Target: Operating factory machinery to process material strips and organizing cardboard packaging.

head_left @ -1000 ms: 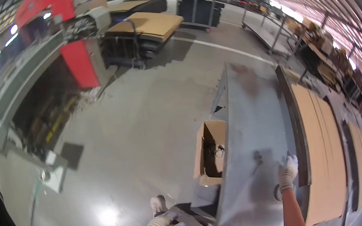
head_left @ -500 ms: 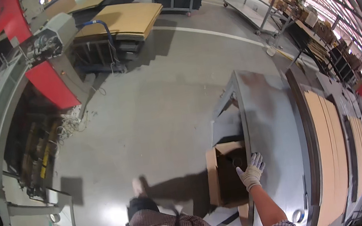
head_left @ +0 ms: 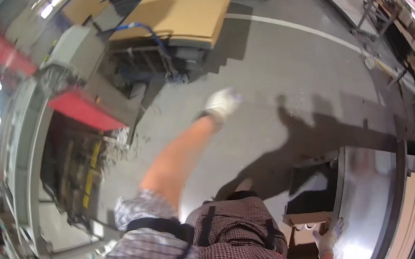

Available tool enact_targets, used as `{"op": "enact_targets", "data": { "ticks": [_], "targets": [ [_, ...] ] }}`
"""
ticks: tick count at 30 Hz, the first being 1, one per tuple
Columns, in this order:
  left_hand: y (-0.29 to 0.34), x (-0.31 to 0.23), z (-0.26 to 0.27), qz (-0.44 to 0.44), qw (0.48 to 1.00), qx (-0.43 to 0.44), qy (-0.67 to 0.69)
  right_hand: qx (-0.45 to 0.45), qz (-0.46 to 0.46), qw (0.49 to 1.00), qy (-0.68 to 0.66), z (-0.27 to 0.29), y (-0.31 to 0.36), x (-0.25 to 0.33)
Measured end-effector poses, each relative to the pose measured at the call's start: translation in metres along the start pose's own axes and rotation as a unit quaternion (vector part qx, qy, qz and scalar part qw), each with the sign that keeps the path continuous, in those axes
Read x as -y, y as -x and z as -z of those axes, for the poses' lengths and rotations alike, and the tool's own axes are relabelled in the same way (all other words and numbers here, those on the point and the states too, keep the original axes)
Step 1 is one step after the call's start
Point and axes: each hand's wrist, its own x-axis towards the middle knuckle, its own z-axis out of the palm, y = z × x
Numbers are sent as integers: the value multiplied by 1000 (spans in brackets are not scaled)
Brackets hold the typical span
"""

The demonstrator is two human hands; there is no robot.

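My left hand (head_left: 223,104), in a white knit glove, is held out in front of me over the grey floor. It touches nothing I can see, and motion blur smears its fingers. My right hand (head_left: 330,237), also gloved, lies at the left edge of a metal table (head_left: 369,186). Its thumb stands apart from the stretched fingers, and no object shows in it. Just left of that hand is an open cardboard box (head_left: 312,217), with rolls of tape (head_left: 309,226) inside. My right forearm is largely cut off by the lower edge.
Flat cardboard sheets (head_left: 179,13) are piled on a cart with a blue handle (head_left: 135,25) ahead. A grey machine with a red panel (head_left: 88,111) stands at left, loose strapping near its foot. More cardboard (head_left: 409,220) is stacked beyond the table's right side.
My left arm has come into view, reaching forward. The view has swung so the table and my right hand sit lower and farther right. Rolls in the box now show.
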Motion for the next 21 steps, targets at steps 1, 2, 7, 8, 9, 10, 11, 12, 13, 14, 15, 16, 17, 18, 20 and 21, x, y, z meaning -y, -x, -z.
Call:
{"op": "enact_targets", "data": {
  "ticks": [1, 2, 7, 8, 9, 10, 11, 12, 13, 14, 15, 16, 17, 18, 20, 21],
  "targets": [
    [-35, -43, -8, -113, 991, -8, -68, 2, -17, 999, 40, -14, -9, 35],
    [-52, -102, -17, -191, 977, 66, -73, 20, -19, 999, 27, -21, -25, 61],
    [-78, -317, -183, -604, 639, 364, -306, -69, -47, 996, 26, -19, -126, 105],
    [-66, -354, -213, -627, 589, 402, -314, 72, -126, 984, 102, 22, -150, 122],
    [-55, -405, -246, -662, 547, 420, -294, 82, -167, 975, 125, 41, -172, 114],
    [-67, -426, -255, -659, 524, 439, -313, 79, -112, 986, 98, 41, -193, 140],
    [-65, -458, -277, -679, 500, 448, -297, 57, -92, 990, 94, 51, -213, 131],
    [-64, -485, -300, -697, 482, 451, -279, 35, -76, 992, 94, 60, -231, 115],
    [-88, -474, -324, -678, 469, 476, -306, 31, -31, 998, 50, 36, -251, 138],
    [-93, -482, -346, -685, 446, 486, -310, 8, -20, 999, 26, 28, -263, 138],
    [-94, -495, -368, -699, 421, 490, -308, 8, -13, 1000, 13, 26, -273, 138],
    [-95, -509, -388, -710, 395, 495, -308, 6, -7, 1000, -1, 27, -285, 135],
    [-101, -521, -408, -715, 377, 497, -314, 1, 7, 1000, -21, 24, -298, 132],
    [-105, -532, -428, -720, 359, 503, -315, -4, 21, 999, -38, 23, -308, 128],
    [-107, -558, -472, -730, 323, 517, -307, -10, 49, 996, -75, 25, -323, 109],
    [-108, -574, -483, -736, 303, 518, -312, -25, 66, 993, -95, 30, -331, 101]
  ]
}}
